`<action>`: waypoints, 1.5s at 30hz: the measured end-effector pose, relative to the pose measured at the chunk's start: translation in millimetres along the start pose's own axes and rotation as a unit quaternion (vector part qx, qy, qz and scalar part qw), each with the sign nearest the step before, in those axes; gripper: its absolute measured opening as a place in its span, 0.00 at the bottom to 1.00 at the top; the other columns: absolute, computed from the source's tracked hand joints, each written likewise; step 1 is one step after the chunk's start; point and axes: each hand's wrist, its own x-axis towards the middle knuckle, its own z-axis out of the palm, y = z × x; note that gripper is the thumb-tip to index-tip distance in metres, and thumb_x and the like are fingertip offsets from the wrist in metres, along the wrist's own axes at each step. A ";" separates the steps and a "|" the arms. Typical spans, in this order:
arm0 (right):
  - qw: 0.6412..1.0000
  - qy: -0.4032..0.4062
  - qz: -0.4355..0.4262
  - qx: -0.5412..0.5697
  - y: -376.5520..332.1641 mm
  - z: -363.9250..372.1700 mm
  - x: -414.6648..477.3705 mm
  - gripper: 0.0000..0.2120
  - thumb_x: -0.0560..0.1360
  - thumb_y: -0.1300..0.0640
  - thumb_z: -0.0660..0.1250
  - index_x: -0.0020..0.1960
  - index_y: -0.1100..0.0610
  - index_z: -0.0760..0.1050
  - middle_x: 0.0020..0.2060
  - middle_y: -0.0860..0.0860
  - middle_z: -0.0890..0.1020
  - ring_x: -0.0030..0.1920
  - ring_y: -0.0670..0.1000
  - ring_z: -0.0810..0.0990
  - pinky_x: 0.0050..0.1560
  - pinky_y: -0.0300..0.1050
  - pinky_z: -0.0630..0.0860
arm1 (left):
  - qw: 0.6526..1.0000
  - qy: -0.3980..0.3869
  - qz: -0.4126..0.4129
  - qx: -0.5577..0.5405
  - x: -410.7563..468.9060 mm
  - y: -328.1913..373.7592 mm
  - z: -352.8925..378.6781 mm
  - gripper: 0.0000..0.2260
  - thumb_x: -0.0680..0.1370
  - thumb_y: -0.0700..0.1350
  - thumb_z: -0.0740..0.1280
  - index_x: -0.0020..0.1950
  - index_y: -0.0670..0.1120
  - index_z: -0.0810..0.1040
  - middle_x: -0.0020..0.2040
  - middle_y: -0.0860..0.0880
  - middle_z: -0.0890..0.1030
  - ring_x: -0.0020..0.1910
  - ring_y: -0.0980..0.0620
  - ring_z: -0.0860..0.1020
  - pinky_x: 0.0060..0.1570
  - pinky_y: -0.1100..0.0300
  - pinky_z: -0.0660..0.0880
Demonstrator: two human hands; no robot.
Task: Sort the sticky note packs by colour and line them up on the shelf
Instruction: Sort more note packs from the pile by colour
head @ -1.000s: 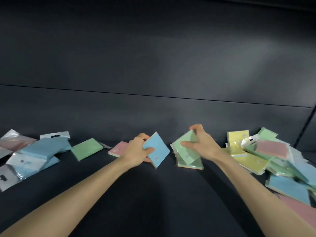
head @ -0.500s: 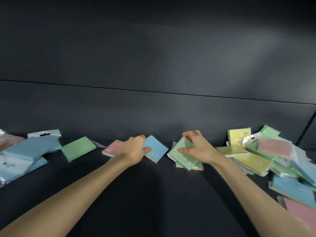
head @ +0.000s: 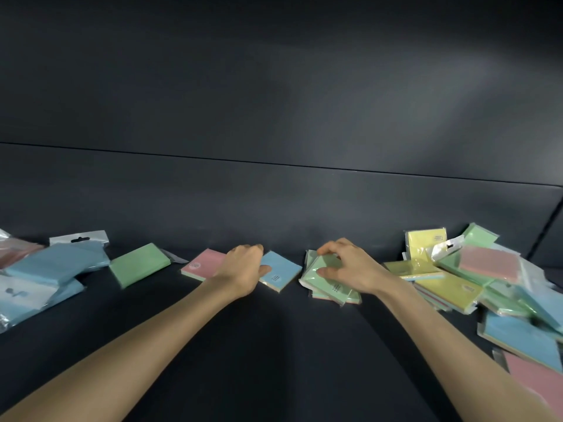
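My left hand grips a blue sticky note pack that lies flat on the dark shelf, thumb on its top face. A pink pack lies just left of that hand. My right hand holds a green pack on top of a small stack, fingers curled over its far edge and thumb on its face. A lone green pack lies further left, beyond it a group of blue packs.
A jumbled heap of yellow, green, pink and blue packs fills the shelf's right side. At the far left lie more wrapped packs with white hang tabs. The dark back wall rises right behind the packs.
Both hands have lowered their packs: the blue one, tilted up a second ago, now lies flat on the shelf, and the green one has come down onto its stack.
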 end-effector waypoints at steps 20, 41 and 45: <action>0.988 0.092 -0.032 -0.117 -10.3 -68.8 -48.8 0.23 0.76 0.50 0.67 0.68 0.54 0.68 0.74 0.54 0.58 0.72 0.58 0.58 0.69 0.50 0.61 | 0.987 0.063 0.144 0.036 -42.7 65.3 -75.8 0.20 0.79 0.52 0.61 0.70 0.52 0.66 0.67 0.51 0.70 0.67 0.50 0.65 0.65 0.54 0.62; 0.988 0.046 -0.061 -0.134 175.8 -168.1 -118.5 0.22 0.77 0.51 0.65 0.69 0.53 0.67 0.69 0.52 0.65 0.69 0.56 0.63 0.65 0.45 0.62 | 0.992 0.034 0.110 0.043 -43.1 276.5 8.3 0.22 0.78 0.55 0.61 0.71 0.52 0.64 0.67 0.50 0.70 0.66 0.49 0.67 0.64 0.53 0.64; 0.990 0.042 -0.046 -0.130 200.2 -177.7 -108.7 0.22 0.76 0.51 0.65 0.68 0.53 0.67 0.69 0.53 0.65 0.69 0.57 0.62 0.68 0.51 0.63 | 0.993 0.020 0.117 0.023 -19.6 299.0 17.6 0.23 0.78 0.55 0.62 0.71 0.51 0.64 0.67 0.50 0.70 0.67 0.49 0.66 0.64 0.52 0.64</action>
